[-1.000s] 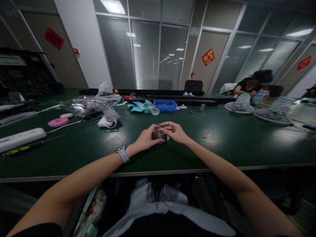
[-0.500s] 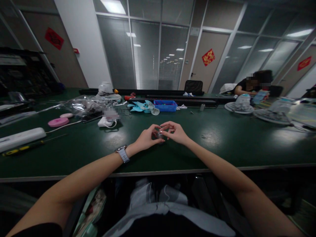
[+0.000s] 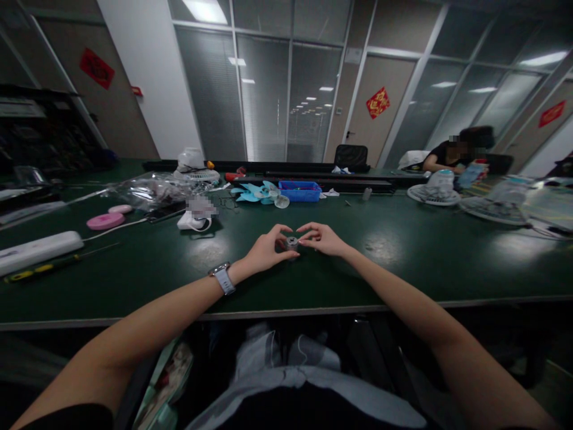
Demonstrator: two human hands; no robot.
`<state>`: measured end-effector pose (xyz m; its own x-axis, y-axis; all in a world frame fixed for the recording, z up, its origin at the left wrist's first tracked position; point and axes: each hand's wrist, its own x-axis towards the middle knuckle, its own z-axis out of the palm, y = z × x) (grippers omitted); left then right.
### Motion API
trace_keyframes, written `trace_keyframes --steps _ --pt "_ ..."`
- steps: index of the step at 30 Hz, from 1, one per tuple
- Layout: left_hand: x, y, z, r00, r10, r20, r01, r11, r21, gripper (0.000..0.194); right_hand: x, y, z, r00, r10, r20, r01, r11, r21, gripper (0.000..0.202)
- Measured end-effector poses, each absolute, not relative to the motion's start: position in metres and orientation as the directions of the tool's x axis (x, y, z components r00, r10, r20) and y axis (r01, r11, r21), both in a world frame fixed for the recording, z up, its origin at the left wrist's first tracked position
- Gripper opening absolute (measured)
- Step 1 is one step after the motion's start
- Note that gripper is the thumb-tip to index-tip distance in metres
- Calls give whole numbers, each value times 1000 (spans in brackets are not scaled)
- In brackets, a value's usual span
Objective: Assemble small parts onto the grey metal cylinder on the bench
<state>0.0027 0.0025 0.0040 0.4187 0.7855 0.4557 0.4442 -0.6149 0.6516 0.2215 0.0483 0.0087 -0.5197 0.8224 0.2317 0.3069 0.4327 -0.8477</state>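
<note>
A small silver motor (image 3: 292,242), a short round cylinder with dark marks on its top face, stands on the green table in front of me. My left hand (image 3: 273,245) curves around it from the left, thumb on the near side and fingers on the far side. On the motor's right is my right hand (image 3: 322,239), its fingers bent and apart, fingertips close to the rim. Whether they touch it I cannot tell. A watch (image 3: 221,278) is on my left wrist.
Blue fan blades (image 3: 257,192) and a blue bin (image 3: 299,191) lie beyond my hands. To the left are a white power strip (image 3: 40,251), a screwdriver (image 3: 42,269) and a pink disc (image 3: 105,221). Fan parts (image 3: 439,188) and a co-worker (image 3: 450,156) are at the right.
My right hand has drawn back to the right from over the motor, uncovering its top face. The left hand stays around the motor.
</note>
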Motion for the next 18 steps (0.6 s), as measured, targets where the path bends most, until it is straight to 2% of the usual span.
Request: trace_keyframes --steps 3,7,10,13,18 --pt "2 2 4 422 786 452 436 -613 659 62 229 54 4 -635 761 132 347 434 -832 51" --pt "2 3 4 427 785 449 429 -613 663 61 231 57 2 -659 741 128 339 445 -829 61" --pt "2 4 3 423 787 449 449 -613 650 62 229 56 2 -648 747 150 331 453 -827 59" --pt "3 3 4 420 786 453 448 -614 650 62 224 52 5 -585 778 231 302 473 -828 54" --pt "3 3 4 420 783 458 437 -617 654 60 208 39 17 -305 813 496 178 560 -809 40"
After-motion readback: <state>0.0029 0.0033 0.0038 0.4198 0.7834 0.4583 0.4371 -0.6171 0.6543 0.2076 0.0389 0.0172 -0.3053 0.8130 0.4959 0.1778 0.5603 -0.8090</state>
